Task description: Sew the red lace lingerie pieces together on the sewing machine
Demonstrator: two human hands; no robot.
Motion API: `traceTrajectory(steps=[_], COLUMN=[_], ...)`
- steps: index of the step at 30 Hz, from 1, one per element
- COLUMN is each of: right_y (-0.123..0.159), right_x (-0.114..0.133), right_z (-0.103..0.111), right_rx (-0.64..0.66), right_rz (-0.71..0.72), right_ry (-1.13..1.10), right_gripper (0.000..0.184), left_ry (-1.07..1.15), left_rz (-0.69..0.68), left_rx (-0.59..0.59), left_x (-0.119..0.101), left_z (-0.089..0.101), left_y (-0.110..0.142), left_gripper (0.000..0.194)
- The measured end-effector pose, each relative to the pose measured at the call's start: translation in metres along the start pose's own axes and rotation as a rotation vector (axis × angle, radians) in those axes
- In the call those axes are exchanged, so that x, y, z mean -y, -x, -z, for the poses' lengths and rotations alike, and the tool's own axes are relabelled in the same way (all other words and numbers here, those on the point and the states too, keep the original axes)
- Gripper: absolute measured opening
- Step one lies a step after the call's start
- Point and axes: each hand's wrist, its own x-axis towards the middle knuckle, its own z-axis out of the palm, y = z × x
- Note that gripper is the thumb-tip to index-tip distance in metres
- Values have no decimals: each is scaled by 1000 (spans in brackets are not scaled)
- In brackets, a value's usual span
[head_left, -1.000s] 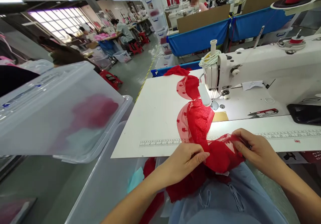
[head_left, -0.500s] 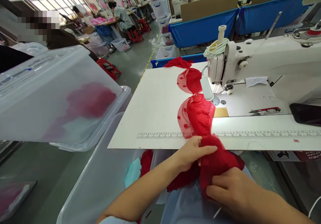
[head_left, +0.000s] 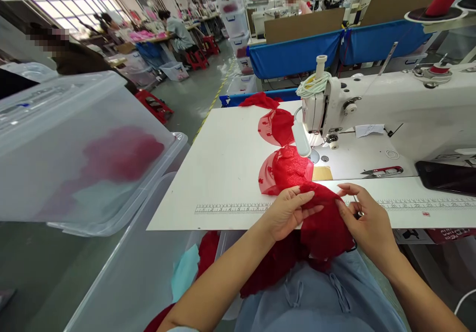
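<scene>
A sheer dark-red piece of fabric [head_left: 324,218] hangs over the table's front edge, stretched between both hands. My left hand [head_left: 288,213] pinches its upper left edge between thumb and fingers. At its right edge, my right hand [head_left: 366,218] grips it with thumb and fingertips; a small dark metal thing shows in that palm, its kind unclear. Touching the fabric behind is a red lace bra cup [head_left: 292,168], lying near the needle area of a white sewing machine [head_left: 316,109]. Another red cup [head_left: 278,126] lies beyond it, and more dark-red fabric [head_left: 275,267] drapes over my lap.
Red-handled thread snips [head_left: 383,172] and a black phone [head_left: 446,176] lie right on the white table [head_left: 215,163]. A printed ruler [head_left: 230,208] runs along its front. Clear plastic bins [head_left: 148,109] stand left. A co-worker [head_left: 180,32] sits farther back.
My right hand has risen from the lower part of the red fabric to its upper right edge, spreading the fabric out. My left hand stays near the same spot. The view has shifted slightly.
</scene>
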Motion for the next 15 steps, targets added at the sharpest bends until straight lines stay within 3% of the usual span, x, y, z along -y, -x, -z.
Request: traceTrajectory(steps=[3, 5, 9, 12, 15], right_y=[-6, -11, -22, -24, -24], right_x=[6, 10, 7, 2, 2], right_z=[-6, -10, -13, -12, -12], right_rx=[-126, -114, -19, -64, -106], right_rz=[86, 105, -4, -63, 68], right_ry=[57, 72, 35, 10, -12], right_gripper=[20, 20, 18, 23, 19], left_ry=[-7, -25, -57, -52, -40], left_rz=[-27, -46, -90, -91, -97], left_rx=[-14, 15, 52, 26, 6], left_x=[3, 7, 12, 11, 8], left_z=[-1, -3, -4, -1, 0], left_y=[-9, -13, -15, -16, -16], left_gripper=[25, 29, 32, 30, 27])
